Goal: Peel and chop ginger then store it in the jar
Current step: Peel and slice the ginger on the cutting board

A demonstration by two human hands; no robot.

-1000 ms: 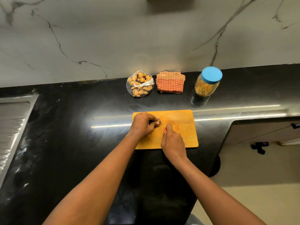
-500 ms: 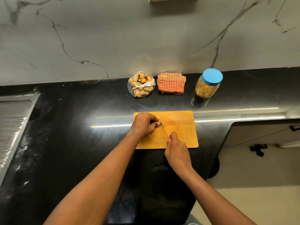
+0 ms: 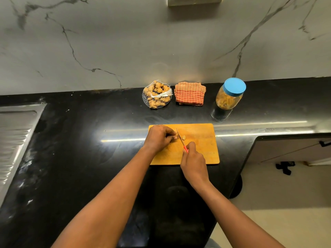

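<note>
Head view: left hand [image 3: 159,139] pinches ginger [image 3: 177,136] near the board's [image 3: 202,145] far-left corner, right hand [image 3: 194,162] grips the knife [image 3: 181,141], blade against it, and the closed jar [image 3: 229,95] stands by the counter's [image 3: 89,144] back edge.

I'm looking into a kitchen. A black stone counter [image 3: 80,149] is running under a marble wall [image 3: 125,42], with a steel drainboard [image 3: 16,133] lying left and a chopping board [image 3: 202,140] sitting out.

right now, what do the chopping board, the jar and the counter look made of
Chopping board: likely wood or bamboo, matte orange-brown, faint grain. Jar: clear glass or plastic, unclear which; contents show through. Its blue lid looks plastic. Counter: polished black stone, perhaps granite; it mirrors a light strip.
</note>
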